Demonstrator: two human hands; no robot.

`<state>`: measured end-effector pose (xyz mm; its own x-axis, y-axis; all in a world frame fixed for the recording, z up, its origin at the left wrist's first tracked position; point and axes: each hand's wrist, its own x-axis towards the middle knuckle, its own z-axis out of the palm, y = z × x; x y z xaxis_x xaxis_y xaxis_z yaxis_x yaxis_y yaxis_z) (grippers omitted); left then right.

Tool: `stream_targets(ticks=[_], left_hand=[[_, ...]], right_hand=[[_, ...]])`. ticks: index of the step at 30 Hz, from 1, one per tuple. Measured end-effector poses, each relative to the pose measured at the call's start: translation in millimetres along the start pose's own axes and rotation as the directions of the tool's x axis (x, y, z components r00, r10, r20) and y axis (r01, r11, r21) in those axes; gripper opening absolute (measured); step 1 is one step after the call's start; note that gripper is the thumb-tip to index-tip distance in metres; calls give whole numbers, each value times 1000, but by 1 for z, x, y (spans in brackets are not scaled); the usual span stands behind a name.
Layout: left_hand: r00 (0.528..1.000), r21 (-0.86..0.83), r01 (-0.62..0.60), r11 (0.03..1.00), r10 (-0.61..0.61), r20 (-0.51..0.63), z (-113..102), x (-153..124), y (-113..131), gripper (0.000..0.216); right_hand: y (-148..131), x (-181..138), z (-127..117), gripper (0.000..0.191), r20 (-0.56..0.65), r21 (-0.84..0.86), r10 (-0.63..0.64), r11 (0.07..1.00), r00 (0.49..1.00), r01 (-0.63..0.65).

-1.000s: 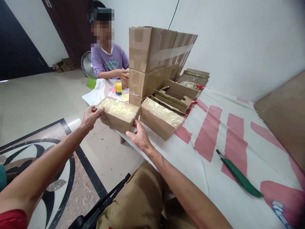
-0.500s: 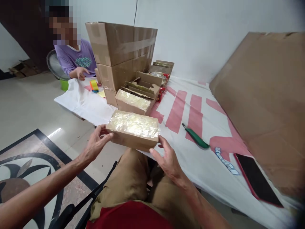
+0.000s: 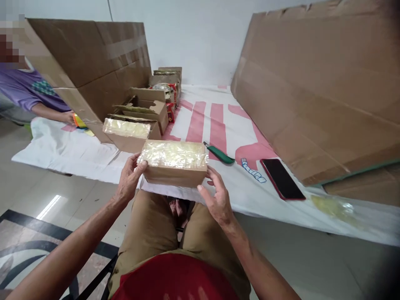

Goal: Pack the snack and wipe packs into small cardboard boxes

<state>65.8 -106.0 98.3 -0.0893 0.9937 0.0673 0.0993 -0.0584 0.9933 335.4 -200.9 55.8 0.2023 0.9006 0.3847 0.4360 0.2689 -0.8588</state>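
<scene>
At the table's front edge is a small cardboard box (image 3: pixel 175 176), its top covered with shiny clear plastic over something pale yellow. My left hand (image 3: pixel 129 177) grips its left end, the thumb at the front corner and the fingers behind. Against the right end rest the fingers of my right hand (image 3: pixel 218 198), with the thumb out in front of the box. A green-handled cutter (image 3: pixel 220 153) lies just beyond that hand. Left of the box, a similar plastic-topped box (image 3: pixel 128 141) heads a row of boxes, including an open box (image 3: pixel 150 104).
Large cartons (image 3: pixel 93 58) are stacked on the left; a big cardboard carton (image 3: pixel 315 91) stands on the right. A phone (image 3: pixel 283 178) and clear plastic (image 3: pixel 337 206) lie on the cloth-covered table (image 3: pixel 200 121). Behind the cartons, a person in purple (image 3: pixel 34 89) has one hand at a yellow-orange object (image 3: pixel 79 121).
My view has swung right, so the stacked cartons sit further left. Both hands stay at the box's ends. The other person's hand has come to the yellow-orange object.
</scene>
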Motion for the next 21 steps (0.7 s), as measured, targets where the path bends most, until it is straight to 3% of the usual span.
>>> stream_targets(ticks=[5,9,15,21], left_hand=[[995,-96,46,994,-54,-87,11,4,-13,42],[984,-104,25,994,-43,-175,9,0,-14,32],[969,-48,-10,999,-2,-246,10,1,-14,31],[929,96,-27,995,61,-365,19,5,-23,28]], right_hand=[[-15,-22,16,57,-92,14,-116,993,989,118],[-26,-32,18,49,-117,124,-192,971,974,206],[-6,-16,6,28,-202,355,0,932,979,73],[12,-14,2,26,-163,301,25,953,986,25]])
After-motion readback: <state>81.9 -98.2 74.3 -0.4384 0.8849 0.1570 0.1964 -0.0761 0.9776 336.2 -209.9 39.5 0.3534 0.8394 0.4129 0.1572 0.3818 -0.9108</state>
